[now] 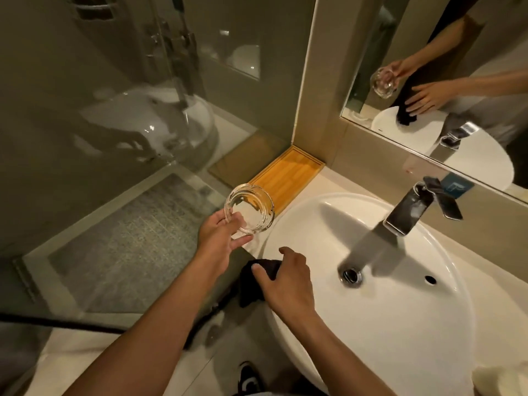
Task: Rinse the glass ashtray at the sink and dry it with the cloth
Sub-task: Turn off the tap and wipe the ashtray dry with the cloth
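Observation:
A round clear glass ashtray (250, 208) is held up, tilted with its opening towards me, to the left of the white sink (423, 324). My left hand (218, 238) grips its lower rim with thumb and fingers. A dark cloth (257, 278) hangs over the sink's left rim. My right hand (285, 284) rests on top of it, fingers spread and curled over the cloth. The chrome faucet (411, 210) stands at the back of the basin; no water is visible running. The drain (351, 276) sits in the basin's middle.
A yellow wooden tray (288, 175) lies on the counter in the corner behind the ashtray. A mirror (463, 81) above the sink reflects both hands. A glass shower wall (114, 124) stands to the left. A white towel corner (500, 378) shows at bottom right.

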